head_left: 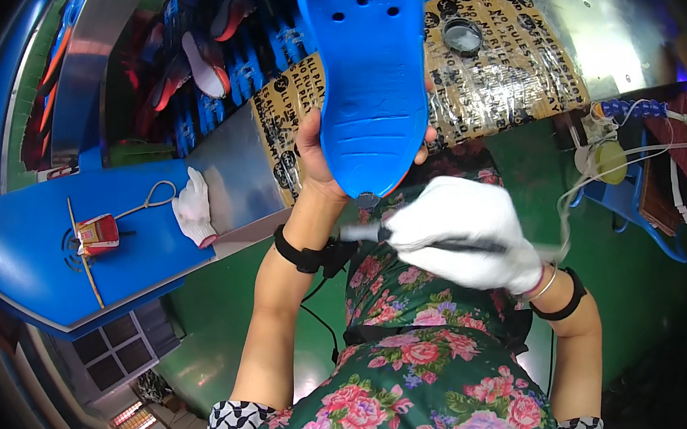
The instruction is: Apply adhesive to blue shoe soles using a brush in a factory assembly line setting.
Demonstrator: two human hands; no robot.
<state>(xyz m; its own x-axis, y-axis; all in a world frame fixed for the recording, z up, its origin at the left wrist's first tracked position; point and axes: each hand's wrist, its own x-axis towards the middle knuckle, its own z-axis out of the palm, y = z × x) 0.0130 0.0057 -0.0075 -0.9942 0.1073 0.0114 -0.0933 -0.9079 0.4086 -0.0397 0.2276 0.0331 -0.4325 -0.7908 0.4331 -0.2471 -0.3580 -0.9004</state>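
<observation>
A blue shoe-sole form (373,92), with holes near its top and ridges across its lower half, is held upright in my left hand (320,158). That hand is bare, its thumb on the left edge and fingertips showing at the right edge. At the form's lower tip is a small dark tab (367,200), with an orange-red edge beside it. My right hand (467,232), in a white knitted glove, is closed round a slim tool (366,234) with a pale tip and dark handle. The tool is motion-blurred, so its kind is unclear. It sits below the form, apart from it.
Behind the form lies a taped cardboard-covered surface (527,58) bearing a small round dish (463,37). Soles hang on a blue rack (208,66). A white glove (193,209) and red box (98,235) rest on the blue panel at left. A cable hangs near a stool (637,208).
</observation>
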